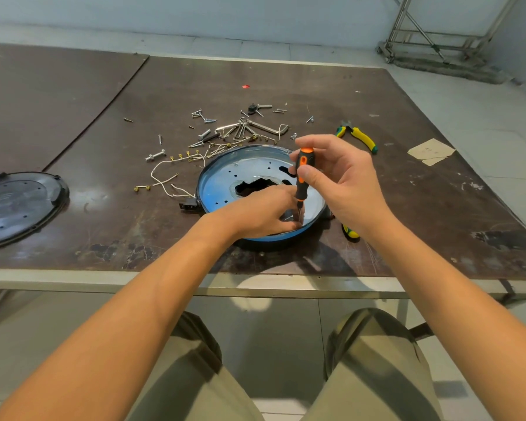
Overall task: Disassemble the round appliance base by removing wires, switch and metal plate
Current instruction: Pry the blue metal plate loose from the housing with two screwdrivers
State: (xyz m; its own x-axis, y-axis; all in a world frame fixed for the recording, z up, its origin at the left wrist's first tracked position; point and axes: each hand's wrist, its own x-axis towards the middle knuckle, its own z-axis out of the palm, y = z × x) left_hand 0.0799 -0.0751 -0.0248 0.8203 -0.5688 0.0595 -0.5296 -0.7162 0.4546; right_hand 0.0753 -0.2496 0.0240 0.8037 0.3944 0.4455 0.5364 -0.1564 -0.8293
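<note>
Brown worktable, seen from the head camera, with the round appliance base as the reference object near its front edge. The base lies flat and open side up. Its shiny metal plate is seated inside the dark rim.

Well to the left of the base lies a black round cover.

The right hand hovers above the right half of the base, thumb and fingers curled round the handle of an orange-and-black screwdriver. The tool's long axis is nearly vertical, handle up. Its tip meets the plate at the near-right part of the base, just inside the rim.

The left hand rests on the near side of the base with fingers curled beside the tip; whether they pinch anything cannot be told.

The fastener presumably lies directly below the right hand's fingers, so the coming turn should run about this upright axis.

Yellow-green pliers lie beyond the base on its right. White wires trail from its left rim, which a small black block, possibly the switch, touches. Loose screws and hex keys are scattered beyond the base.
</note>
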